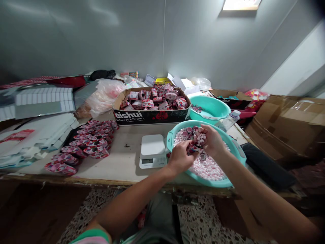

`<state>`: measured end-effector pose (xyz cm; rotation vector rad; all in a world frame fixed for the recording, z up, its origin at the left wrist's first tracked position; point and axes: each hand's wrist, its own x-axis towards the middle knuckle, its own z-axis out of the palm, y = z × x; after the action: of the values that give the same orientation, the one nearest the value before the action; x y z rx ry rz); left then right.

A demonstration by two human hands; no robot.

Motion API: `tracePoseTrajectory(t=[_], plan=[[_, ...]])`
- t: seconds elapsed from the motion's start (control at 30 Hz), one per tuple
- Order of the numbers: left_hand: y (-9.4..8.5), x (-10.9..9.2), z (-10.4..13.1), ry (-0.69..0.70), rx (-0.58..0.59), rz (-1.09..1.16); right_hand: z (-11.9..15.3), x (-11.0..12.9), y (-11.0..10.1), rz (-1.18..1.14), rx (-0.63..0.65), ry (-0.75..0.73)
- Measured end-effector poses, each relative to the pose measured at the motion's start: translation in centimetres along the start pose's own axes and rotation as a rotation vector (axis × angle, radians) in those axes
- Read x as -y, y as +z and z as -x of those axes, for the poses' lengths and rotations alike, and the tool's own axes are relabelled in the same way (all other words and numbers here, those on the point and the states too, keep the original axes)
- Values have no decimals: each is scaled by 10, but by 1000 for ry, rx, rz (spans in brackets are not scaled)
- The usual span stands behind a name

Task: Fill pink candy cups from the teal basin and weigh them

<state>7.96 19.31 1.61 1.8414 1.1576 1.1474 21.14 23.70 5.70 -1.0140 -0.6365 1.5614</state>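
My left hand (181,156) is closed around a small red-and-pink printed tin (193,148), held over a turquoise basin (172,133). Right beside it, my right hand (212,139) is cupped around a heap of small pale pink candies (200,136), at the tin's mouth. Below both hands, more of the pink and white candies (208,168) fill the basin. Several round dark-red lids (188,132) lie on the candies at the basin's far side. Left of the basin sits a white digital scale (153,146) with nothing on its plate.
A cardboard box (152,117) heaped with printed tins stands behind the scale. Rows of similar tins (96,150) lie to the left. Behind the basin are a second turquoise basin (215,105) and a plastic bottle (230,121). Large cartons (286,125) stand at the right.
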Motion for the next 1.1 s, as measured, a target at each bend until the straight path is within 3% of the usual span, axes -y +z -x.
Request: tracePoseTrajectory(t=[0.47,0.83,1.1], plan=[[1,2,-1,-45,0,57,7,4,10,54,-15,-72],[-3,-2,-1,57,5,-33,4,3,8,96,17,-115],[-10,6,-2,102,-35,-27,5,18,-7,221,-36,-445]])
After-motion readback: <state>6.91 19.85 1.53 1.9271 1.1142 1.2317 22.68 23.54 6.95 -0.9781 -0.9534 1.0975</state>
